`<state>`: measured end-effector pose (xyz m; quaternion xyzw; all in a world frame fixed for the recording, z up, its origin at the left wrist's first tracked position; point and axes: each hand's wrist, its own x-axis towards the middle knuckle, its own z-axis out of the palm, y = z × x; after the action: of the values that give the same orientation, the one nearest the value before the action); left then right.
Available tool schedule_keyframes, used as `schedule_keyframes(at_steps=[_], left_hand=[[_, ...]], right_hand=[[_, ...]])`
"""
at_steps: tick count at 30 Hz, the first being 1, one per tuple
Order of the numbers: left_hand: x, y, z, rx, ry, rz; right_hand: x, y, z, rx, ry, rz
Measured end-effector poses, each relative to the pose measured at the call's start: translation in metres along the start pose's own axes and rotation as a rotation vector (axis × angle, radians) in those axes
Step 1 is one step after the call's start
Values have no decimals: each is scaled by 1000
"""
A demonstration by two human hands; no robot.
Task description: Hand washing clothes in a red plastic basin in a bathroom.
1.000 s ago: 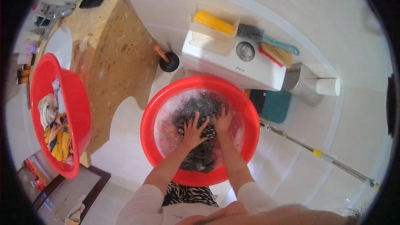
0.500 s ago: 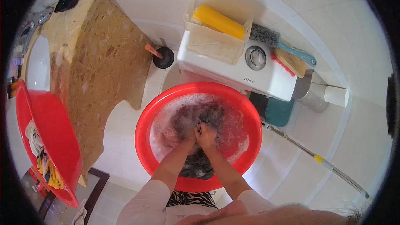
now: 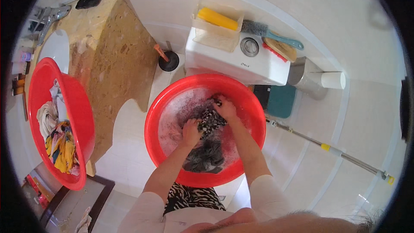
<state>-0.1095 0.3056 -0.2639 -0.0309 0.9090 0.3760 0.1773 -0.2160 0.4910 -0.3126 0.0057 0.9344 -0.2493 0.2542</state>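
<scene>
Soapy water with foam fills a large red basin (image 3: pixel 152 140) in front of me. A wet black-and-white patterned cloth (image 3: pixel 211 120) stretches between my two hands at the water's surface. My left hand (image 3: pixel 191 132) grips its near left end, with fingers closed on the fabric. At its far right end my right hand (image 3: pixel 226 109) is closed on the cloth too, some fingertips hidden in the folds. Dark grey cloth (image 3: pixel 205 157) lies bunched against the basin's near side, just below the patterned piece.
A second red basin (image 3: pixel 86 125) with several garments rests on the left by the stone washstand (image 3: pixel 116 47). Beyond my basin is a white toilet tank (image 3: pixel 235 67) carrying brushes and a plastic box. A plunger (image 3: pixel 168 61) stands behind; a metal pole (image 3: pixel 308 140) lies right.
My hands, close together at the basin's middle before, have moved apart. The right went up and right, the left slightly left, and the patterned cloth now shows spread between them. The view has shifted.
</scene>
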Motion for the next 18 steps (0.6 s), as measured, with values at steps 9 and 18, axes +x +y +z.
schedule_keyframes(at_steps=[9, 18], left_hand=[[-93, 31, -109, -146, 363, 51], [-102, 115, -150, -564, 321, 180]], right_hand=[[-141, 23, -79, 241, 69, -279], [-201, -33, -36, 1260, 365, 499]])
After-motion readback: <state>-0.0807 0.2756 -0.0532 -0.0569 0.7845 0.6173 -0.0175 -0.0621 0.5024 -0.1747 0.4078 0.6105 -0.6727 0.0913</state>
